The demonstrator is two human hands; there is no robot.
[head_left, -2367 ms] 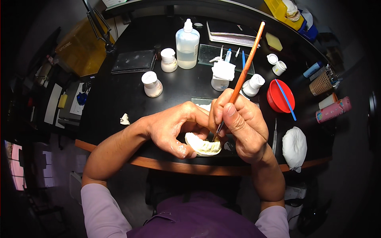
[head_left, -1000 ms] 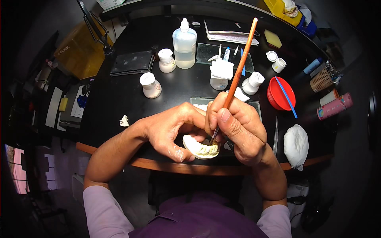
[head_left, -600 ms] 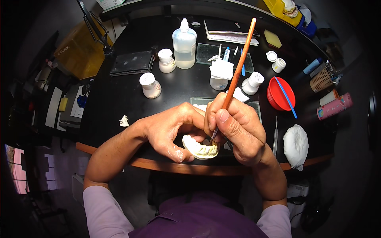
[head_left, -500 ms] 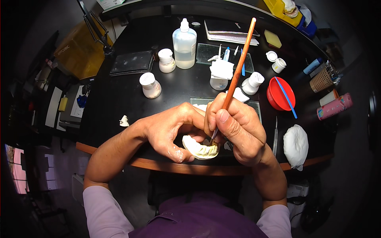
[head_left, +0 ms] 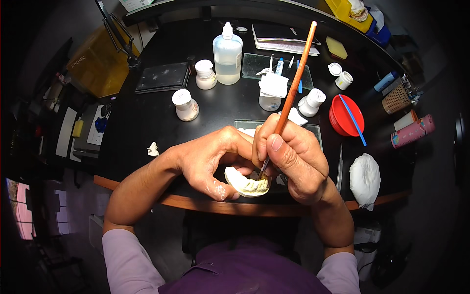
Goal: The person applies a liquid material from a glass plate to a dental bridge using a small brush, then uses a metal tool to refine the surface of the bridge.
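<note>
A cream plaster dental arch model with a row of teeth is held low at the desk's front by my left hand, its thumb on the model's rim and its fingers curled behind. My right hand grips a long wooden-handled brush pen-fashion. The brush tip is down at the darker, yellowish teeth on the model's right side, close against my left fingers; exactly what it touches is partly hidden. Behind my hands lies a glass slab with white material on it, mostly covered by my fingers.
On the black desk stand white jars, a large bottle, a red bowl with a blue stick, a metal tool, a white padded lump, a pink bottle and a plaster fragment. A lamp arm rises at back left.
Compared with the oldest frame, both hands, the model and the brush sit slightly lower and leftward in view, and the brush handle has tilted a little. Over the last second they look almost still.
</note>
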